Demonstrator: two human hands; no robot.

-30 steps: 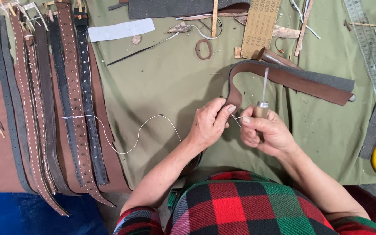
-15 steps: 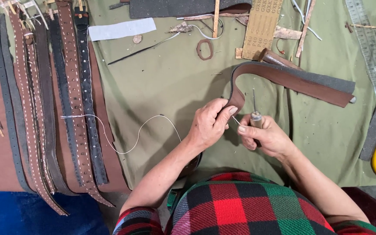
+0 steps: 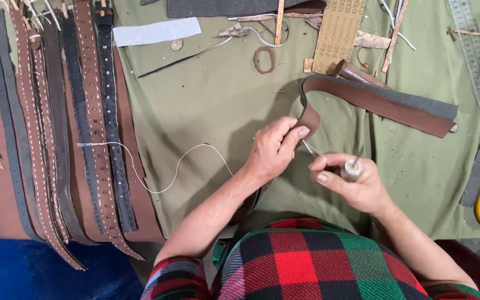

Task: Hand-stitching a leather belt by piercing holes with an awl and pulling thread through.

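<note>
The left hand point(image 3: 273, 151) pinches the end of a brown leather strap point(image 3: 373, 100) above the green counter point(image 3: 206, 100). The right hand point(image 3: 351, 183) is closed on an awl point(image 3: 352, 169), its tip at the strap end. A white thread point(image 3: 156, 166) trails left. No containers show.

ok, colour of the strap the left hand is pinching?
Brown strap, dark grey backing edge; the left hand pinches its end. Head view.
</note>
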